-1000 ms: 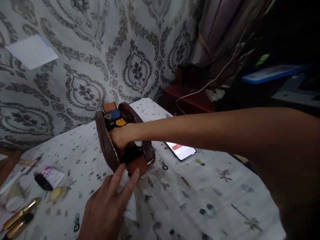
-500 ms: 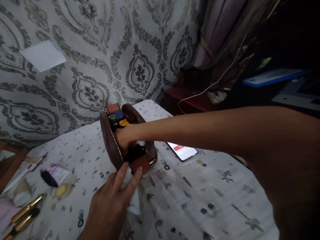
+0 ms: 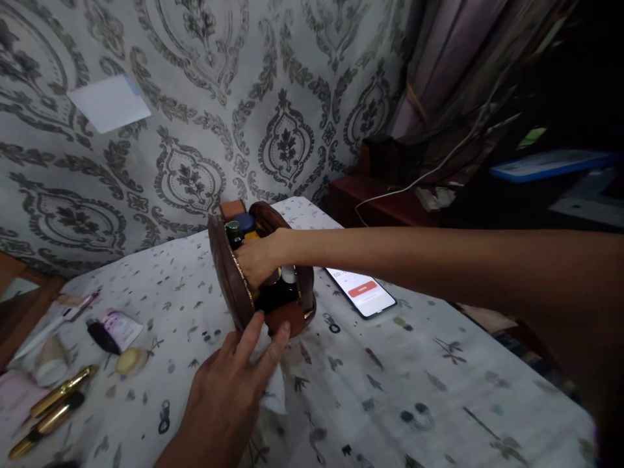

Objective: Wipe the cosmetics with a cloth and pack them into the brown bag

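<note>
A brown zippered pouch (image 3: pixel 227 279) stands unzipped on the table, with bottles inside, among them a dark-capped one (image 3: pixel 233 229) and a blue-capped one (image 3: pixel 246 224). My right hand (image 3: pixel 260 257) reaches down into it; its fingers are hidden among the contents. At the pouch's near end, my left hand (image 3: pixel 227 383) holds the rim, its index finger and thumb on either side of the brown end tab (image 3: pixel 283 317). Something white and crumpled (image 3: pixel 275 390), perhaps tissue, shows under that hand.
On the patterned tablecloth (image 3: pixel 370 403), a lit phone (image 3: pixel 363 292) lies right of the pouch. Left lie gold tubes (image 3: pixel 63 391), a round yellowish item (image 3: pixel 131 361), a pink-and-white packet (image 3: pixel 121 328) and a black item (image 3: pixel 103 337). A cable (image 3: pixel 429 166) runs behind, near a curtain.
The view has shifted, so everything sits a little further right. My right hand is still inside the pouch, its forearm lying more level. My left hand keeps its place at the near end.
</note>
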The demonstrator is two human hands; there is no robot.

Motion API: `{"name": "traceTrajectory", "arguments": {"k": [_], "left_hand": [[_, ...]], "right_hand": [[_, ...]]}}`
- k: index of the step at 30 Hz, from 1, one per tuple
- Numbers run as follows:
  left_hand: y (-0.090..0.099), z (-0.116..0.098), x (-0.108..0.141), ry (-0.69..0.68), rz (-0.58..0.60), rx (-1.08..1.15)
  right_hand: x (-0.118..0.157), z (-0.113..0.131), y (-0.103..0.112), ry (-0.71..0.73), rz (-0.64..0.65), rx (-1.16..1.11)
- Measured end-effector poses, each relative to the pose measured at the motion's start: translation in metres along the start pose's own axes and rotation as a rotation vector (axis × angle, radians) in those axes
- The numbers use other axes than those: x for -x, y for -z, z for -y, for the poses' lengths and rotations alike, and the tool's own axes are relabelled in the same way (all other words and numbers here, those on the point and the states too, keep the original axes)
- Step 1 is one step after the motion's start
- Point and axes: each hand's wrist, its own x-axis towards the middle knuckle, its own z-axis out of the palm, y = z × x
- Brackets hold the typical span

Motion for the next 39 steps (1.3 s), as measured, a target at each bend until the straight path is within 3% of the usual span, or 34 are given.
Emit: {"name": "traceTrajectory", "arguments": {"k": [4,9,16,20,26,30,35,39], "left_hand": [[-0.001,-0.001,0.001,-0.001,-0.034,-0.016],[-0.003,-0.004,0.002,0.021,-0.032,-0.016],[-0.008,-0.003,0.002,0.008,-0.034,-0.009],[-0.01,-0.001,0.001,0.001,-0.01,-0.039],[-0.007,-0.003,0.0,-0.006,-0.012,-0.063],[-0.003,-0.006,0.0,-0.001,-0.03,-0.066],[0.0,-0.006,0.0,0.009,-0.035,-0.05],[-0.001,-0.003,-0.001,-0.012,-0.032,-0.023]], "right_hand": [[0.023,0.011,0.012,-0.176,0.041,0.048],[0.035,0.014,0.015,-0.155,-0.049,0.044],[0.037,0.008,0.015,-0.19,-0.009,-0.022],[0.046,0.003,0.026,-0.153,-0.137,-0.049],[0.071,0.007,0.05,-0.234,-0.325,-0.051],[0.073,0.012,0.039,-0.268,-0.286,-0.035],[0.057,0.015,0.016,-0.248,-0.162,0.061],[0.05,0.016,0.009,-0.285,-0.105,0.167]]}}
